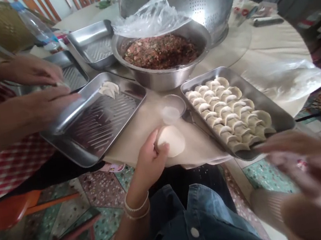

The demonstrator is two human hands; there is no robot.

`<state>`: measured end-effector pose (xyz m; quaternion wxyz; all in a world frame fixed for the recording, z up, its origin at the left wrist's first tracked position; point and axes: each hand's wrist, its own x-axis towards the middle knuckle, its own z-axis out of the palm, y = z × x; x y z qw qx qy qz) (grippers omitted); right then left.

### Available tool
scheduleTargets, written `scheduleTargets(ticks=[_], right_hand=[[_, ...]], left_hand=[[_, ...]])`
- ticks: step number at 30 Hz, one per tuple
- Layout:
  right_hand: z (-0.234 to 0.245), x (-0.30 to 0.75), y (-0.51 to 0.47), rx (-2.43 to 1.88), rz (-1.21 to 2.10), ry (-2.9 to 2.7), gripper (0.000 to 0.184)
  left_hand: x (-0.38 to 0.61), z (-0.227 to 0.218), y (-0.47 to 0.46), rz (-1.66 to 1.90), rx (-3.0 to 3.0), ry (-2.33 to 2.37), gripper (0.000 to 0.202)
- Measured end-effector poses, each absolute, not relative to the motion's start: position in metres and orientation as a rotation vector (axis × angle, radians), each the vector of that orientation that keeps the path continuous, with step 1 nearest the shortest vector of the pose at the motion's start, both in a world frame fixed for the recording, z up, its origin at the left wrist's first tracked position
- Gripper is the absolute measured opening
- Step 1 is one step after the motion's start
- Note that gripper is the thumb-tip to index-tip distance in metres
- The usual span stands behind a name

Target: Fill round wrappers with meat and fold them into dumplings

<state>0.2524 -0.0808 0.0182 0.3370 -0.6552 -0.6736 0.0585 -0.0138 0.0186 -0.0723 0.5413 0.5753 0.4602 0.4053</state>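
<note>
My left hand [149, 159], a beaded bracelet at its wrist, pinches a round dumpling wrapper [172, 140] between thumb and fingers. Just beyond it, a second pale round wrapper [171, 114] lies by a small round dish [177, 102]. At the right, a large hand [306, 156] is smeared by motion at the near corner of a metal tray [282, 123]. Its fingers are unclear, and I cannot tell for sure that it is my right hand. Rows of folded dumplings [227, 112] fill much of that tray.
A steel bowl of meat filling [161, 51] stands behind, partly under a plastic bag [151, 18]. At left, a co-worker's hands [39, 83] work above a metal tray [95, 123] holding a few dumplings [108, 89]. A large colander [204, 0] stands at the back.
</note>
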Motion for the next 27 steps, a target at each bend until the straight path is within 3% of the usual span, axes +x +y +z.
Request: scheduleTargets(ticks=[2, 8, 15, 21, 24, 27], right_hand=[[-0.001, 0.206, -0.064, -1.357, 0.427, -2.055, 0.034], [-0.056, 0.157, -0.006, -1.284, 0.444, -2.206, 0.024], [-0.048, 0.162, -0.001, -1.276, 0.521, -2.231, 0.012], [-0.047, 0.155, -0.001, -1.272, 0.429, -2.263, 0.014], [-0.050, 0.155, 0.001, -1.323, 0.322, -2.123, 0.012], [-0.051, 0.156, 0.005, -1.362, 0.228, -1.974, 0.009]], left_hand=[[-0.016, -0.074, 0.013, 1.001, 1.418, 1.194, 0.055], [-0.037, -0.073, 0.005, 1.081, 1.568, 1.354, 0.043], [-0.046, -0.070, 0.003, 0.989, 1.819, 1.259, 0.034], [-0.044, -0.067, 0.002, 0.951, 1.933, 1.224, 0.036], [-0.035, -0.063, -0.002, 1.087, 1.871, 1.284, 0.043], [-0.025, -0.058, -0.006, 1.242, 1.803, 1.314, 0.030]])
